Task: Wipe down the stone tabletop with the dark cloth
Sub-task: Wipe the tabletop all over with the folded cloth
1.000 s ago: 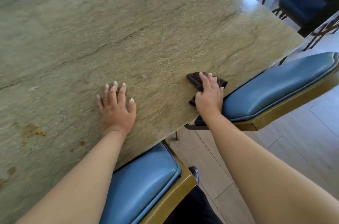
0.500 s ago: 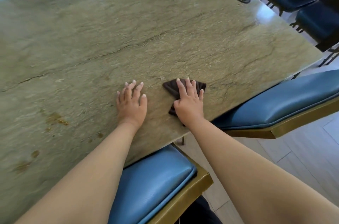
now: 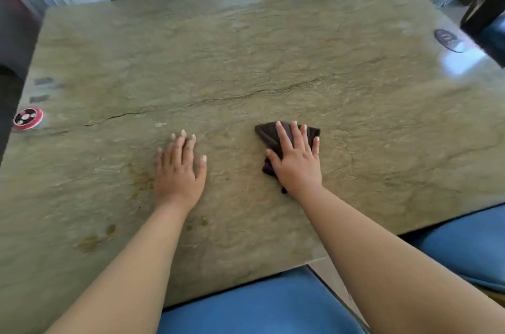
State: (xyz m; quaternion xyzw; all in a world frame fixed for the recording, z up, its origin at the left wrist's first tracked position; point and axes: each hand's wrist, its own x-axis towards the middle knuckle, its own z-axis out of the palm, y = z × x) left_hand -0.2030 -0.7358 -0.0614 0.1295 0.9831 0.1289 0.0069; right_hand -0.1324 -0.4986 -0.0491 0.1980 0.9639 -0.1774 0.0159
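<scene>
The right hand (image 3: pixel 296 163) has no closed grip: it lies flat, fingers spread, pressing the dark cloth (image 3: pixel 269 134) down on the stone worktop (image 3: pixel 273 60) a little right of the frame's centre. The cloth is bunched under the palm, its folded edge showing beyond the fingertips and a corner trailing by the wrist. The left hand (image 3: pixel 179 169) is also flat and open, holding nothing, resting on bare stone left of the cloth and apart from it.

The job looks well short of done, as far as can be judged. Brownish stains (image 3: pixel 94 240) sit in the lower left of the frame, and more discolouration lies just left of the left hand; the cloth is not on any of them. Whether the far half has been wiped cannot be told from the surface.

The worktop is greenish-grey stone with a long dark vein running across its middle and glare in the upper right. A round red and black disc (image 3: pixel 27 117) sits at the left edge, and a dark oval badge (image 3: pixel 448 39) at the upper right. Blue padded chairs (image 3: pixel 262 306) stand around it, with planters at the upper right.
</scene>
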